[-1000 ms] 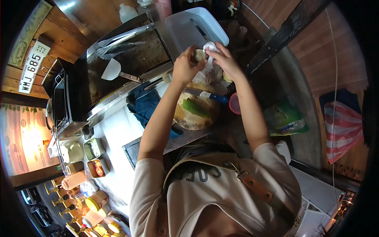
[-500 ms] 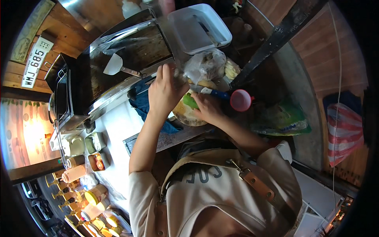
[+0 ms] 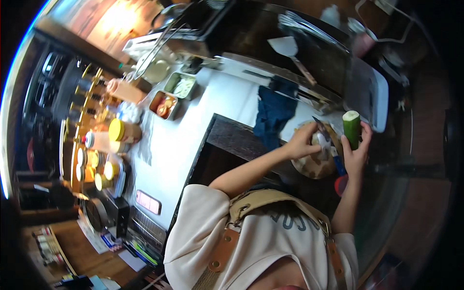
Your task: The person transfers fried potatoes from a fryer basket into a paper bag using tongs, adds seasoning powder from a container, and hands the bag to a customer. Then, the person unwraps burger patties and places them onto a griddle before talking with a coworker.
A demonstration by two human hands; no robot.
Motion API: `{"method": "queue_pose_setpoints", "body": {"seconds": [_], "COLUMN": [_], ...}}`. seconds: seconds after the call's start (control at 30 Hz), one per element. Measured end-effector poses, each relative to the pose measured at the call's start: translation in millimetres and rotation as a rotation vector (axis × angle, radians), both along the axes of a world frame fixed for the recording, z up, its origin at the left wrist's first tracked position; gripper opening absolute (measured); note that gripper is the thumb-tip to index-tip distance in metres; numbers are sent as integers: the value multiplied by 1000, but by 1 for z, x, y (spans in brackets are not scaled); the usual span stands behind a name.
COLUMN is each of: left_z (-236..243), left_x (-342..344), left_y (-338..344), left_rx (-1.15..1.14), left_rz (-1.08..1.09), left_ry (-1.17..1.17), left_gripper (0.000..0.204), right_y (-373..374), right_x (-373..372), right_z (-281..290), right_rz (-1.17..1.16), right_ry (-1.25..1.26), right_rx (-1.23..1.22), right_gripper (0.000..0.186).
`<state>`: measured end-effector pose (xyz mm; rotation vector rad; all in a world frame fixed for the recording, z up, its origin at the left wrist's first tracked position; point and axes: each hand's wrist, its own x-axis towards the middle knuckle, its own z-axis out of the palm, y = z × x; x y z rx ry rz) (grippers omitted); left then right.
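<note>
My right hand grips a cucumber piece, held upright with its pale cut face on top. Beside it, my left hand is closed, with a thin dark tool sticking up past its fingers; blur hides its exact kind. Both hands are over or next to a round wooden cutting board. A knife with a blue handle lies by the board's right side, its blade partly lost in blur. Left of the board is a crumpled dark blue cloth.
A griddle with a spatula on it stands at the back. The translucent plastic box is at the right, a red cup nearer. Metal food containers, several sauce bottles and jars, and a phone occupy the left counter.
The view has turned left, so the counter and jars show more. My right hand has lifted the cucumber off the board and holds it upright; my left hand has come down beside it.
</note>
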<state>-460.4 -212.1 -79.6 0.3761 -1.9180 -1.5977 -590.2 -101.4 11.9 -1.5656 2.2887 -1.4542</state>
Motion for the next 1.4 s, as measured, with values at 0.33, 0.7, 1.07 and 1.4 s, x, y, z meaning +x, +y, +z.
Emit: {"method": "queue_pose_setpoints", "body": {"seconds": [0.33,0.7,1.07,1.4], "left_z": [-97,-82,-58,-49], "left_x": [-8,37,47,21], "left_y": [5,21,-36,-61], "left_rx": [38,-377,-274,-318], "left_rz": [113,240,-39,-134], "left_ry": [-3,-244,-361,-144], "left_gripper": [43,43,53,46], "right_y": [-180,-407,-327,-3], "right_x": [168,315,295,72], "right_z": [-9,-129,-123,-63], "right_rz": [799,755,593,-206], "right_ry": [19,332,545,156], "right_rx": [230,294,-106,271], "right_gripper": [50,42,20,25]}}
